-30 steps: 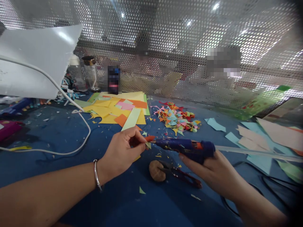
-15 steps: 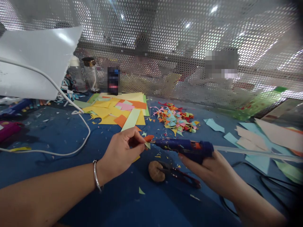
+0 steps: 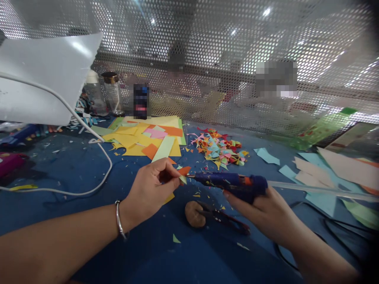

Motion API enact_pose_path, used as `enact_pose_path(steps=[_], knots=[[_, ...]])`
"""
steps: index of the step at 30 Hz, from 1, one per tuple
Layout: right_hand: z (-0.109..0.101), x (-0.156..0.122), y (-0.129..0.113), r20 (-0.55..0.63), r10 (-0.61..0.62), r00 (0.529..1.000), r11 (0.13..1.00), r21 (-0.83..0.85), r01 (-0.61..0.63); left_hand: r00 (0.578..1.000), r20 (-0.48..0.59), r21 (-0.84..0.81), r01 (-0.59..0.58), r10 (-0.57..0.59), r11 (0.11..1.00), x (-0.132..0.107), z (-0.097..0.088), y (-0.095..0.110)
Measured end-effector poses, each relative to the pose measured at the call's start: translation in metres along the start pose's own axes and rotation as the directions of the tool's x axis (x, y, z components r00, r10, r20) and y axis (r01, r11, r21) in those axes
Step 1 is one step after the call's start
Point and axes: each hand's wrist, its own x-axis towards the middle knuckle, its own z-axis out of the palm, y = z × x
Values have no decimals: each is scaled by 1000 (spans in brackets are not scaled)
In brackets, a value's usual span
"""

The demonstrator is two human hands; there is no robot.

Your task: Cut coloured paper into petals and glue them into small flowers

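Observation:
My left hand (image 3: 154,181), a bracelet at its wrist, pinches small folded paper pieces (image 3: 185,171), one orange and one pale green, between thumb and fingertips. Wrapped around the grip of a blue hot glue gun (image 3: 220,180) is my right hand (image 3: 271,213). The gun's nozzle points left and meets the paper at my left fingertips; whether glue is coming out is too small to tell. A clear glue stick (image 3: 314,189) runs from the gun's back end. Below the gun lies a dark scissors-like tool (image 3: 227,221) beside a brown rounded lump (image 3: 194,214).
Yellow, orange and green paper sheets (image 3: 130,146) lie behind my left hand. A heap of small folded colourful pieces (image 3: 223,148) sits behind the gun. Blue and peach sheets (image 3: 340,169) spread at right. A white cable (image 3: 111,161) loops at left; a perforated metal screen (image 3: 207,51) stands behind.
Both hands stay almost in place, with the nozzle still at the paper. The orange piece is turned slightly, and the whole view has shifted a little.

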Motion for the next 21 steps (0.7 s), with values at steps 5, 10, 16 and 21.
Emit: enact_pose_path(steps=[5,10,16,21], knots=[[0,3,-6,40,48,998,999,-25,-47,1000,-8,-67,2,-2,998,0,0,0],[-7,11,-1,13,130,991,991,-40,-130,998,29,-202,66,-61,977,2,1,-5],[-11,19,9,268,386,883,912,35,-409,977,118,-264,206,-180,942,3,4,-4],[-7,20,15,335,425,841,867,117,-484,963,173,-321,254,-207,913,1,5,-5]])
